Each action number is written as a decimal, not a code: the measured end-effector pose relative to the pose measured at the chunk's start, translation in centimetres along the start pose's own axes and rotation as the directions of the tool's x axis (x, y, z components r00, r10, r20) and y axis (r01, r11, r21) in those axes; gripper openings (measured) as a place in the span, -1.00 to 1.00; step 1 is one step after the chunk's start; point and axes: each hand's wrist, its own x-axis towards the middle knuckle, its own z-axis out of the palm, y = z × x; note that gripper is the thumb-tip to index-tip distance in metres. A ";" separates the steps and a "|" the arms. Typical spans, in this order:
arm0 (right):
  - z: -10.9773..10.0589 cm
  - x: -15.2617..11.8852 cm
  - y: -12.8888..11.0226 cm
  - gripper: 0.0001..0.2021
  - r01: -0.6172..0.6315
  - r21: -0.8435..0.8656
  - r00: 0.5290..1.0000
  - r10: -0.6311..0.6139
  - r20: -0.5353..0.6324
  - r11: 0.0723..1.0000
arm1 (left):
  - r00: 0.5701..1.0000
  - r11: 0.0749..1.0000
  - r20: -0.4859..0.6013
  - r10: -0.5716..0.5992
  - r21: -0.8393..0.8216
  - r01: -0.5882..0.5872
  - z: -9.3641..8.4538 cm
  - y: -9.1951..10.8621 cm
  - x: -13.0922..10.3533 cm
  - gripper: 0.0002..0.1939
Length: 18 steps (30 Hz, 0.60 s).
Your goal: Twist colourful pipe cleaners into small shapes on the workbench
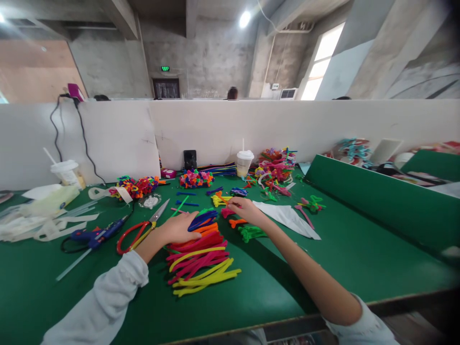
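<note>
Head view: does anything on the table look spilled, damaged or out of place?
No spill or damage stands out. What looks untidy is the heap of white strips at the table's left, lying tangled, whereas the fuzzy stems by the left hand lie mostly grouped by colour.

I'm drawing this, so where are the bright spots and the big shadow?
In the head view, the ceiling lamp glares; the window is washed-out white; a dark shadow lies on the green table beside the right forearm; the fuzzy sticks look clear.
</note>
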 end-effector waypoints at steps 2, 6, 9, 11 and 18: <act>0.1 0.0 0.1 -0.77 0.006 -0.005 1.000 -0.006 -0.001 1.000 | 1.000 0.999 -0.005 0.000 0.054 0.001 0.2 0.4 0.0 -0.22; 0.2 -0.1 0.3 -0.78 0.005 -0.002 1.000 -0.005 0.005 1.000 | 0.996 1.000 -0.084 0.008 0.011 -0.007 0.5 -0.2 0.6 -0.37; 0.2 0.0 0.3 -0.79 0.001 0.000 1.000 -0.001 0.005 1.000 | 0.993 0.987 -0.117 -0.023 -0.161 0.004 0.4 -1.4 1.2 -0.44; 0.1 0.0 0.3 -0.79 -0.005 -0.002 1.000 0.005 0.008 1.000 | 0.989 0.965 -0.141 -0.037 -0.263 -0.001 0.1 -2.3 1.4 -0.46; 0.2 0.0 0.1 -0.79 -0.024 0.000 1.000 0.024 0.020 1.000 | 0.985 0.826 -0.171 0.015 -0.553 -0.108 0.0 -4.2 1.6 -0.47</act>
